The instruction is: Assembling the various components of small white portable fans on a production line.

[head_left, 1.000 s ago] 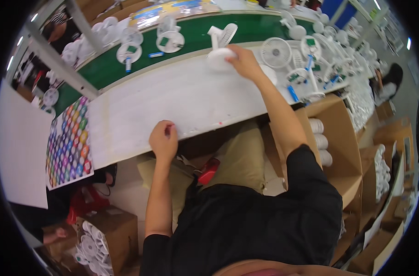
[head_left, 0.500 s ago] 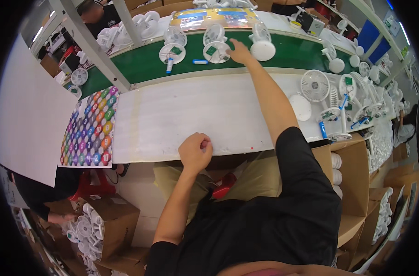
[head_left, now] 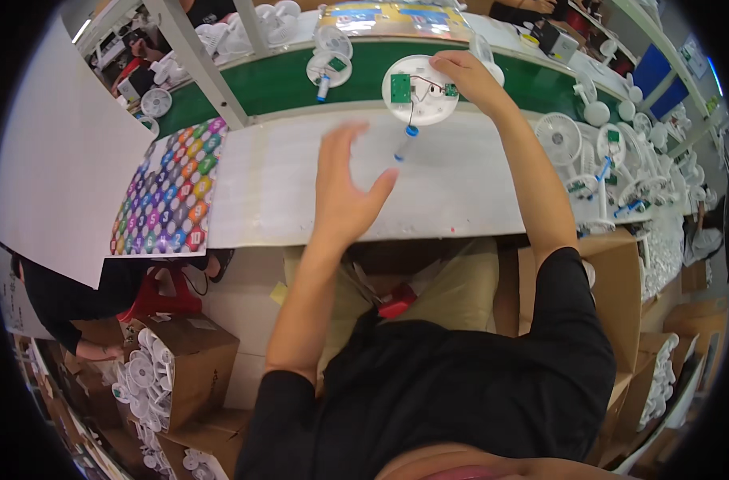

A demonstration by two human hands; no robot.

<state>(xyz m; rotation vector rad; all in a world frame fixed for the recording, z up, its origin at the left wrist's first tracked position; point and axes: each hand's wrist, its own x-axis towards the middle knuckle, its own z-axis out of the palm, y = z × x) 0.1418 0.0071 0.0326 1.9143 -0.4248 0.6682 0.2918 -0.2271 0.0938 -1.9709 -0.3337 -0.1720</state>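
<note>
My right hand (head_left: 470, 78) grips the edge of a small fan's round white base (head_left: 424, 114), raised above the far side of the white table (head_left: 276, 184). The base's underside is uncovered, showing a green circuit board (head_left: 400, 89), a smaller board and thin wires. From a wire dangles a blue cylindrical battery (head_left: 405, 144). The rest of this fan is hidden behind the base. My left hand (head_left: 344, 188) hovers over the table, left of the battery, its fingers apart and slightly blurred, holding nothing.
A green conveyor (head_left: 276, 82) runs behind the table, carrying another opened fan (head_left: 330, 70). Several fans and opened bases (head_left: 558, 138) crowd the table's right end. A colourful numbered sheet (head_left: 172, 188) covers its left end. Metal posts (head_left: 195, 64) stand at the left; cardboard boxes (head_left: 204, 368) flank me.
My right hand has taken the middle fan off the conveyor and drawn it nearer, base facing me. My left hand has risen forward and opened. The view has shifted slightly.
</note>
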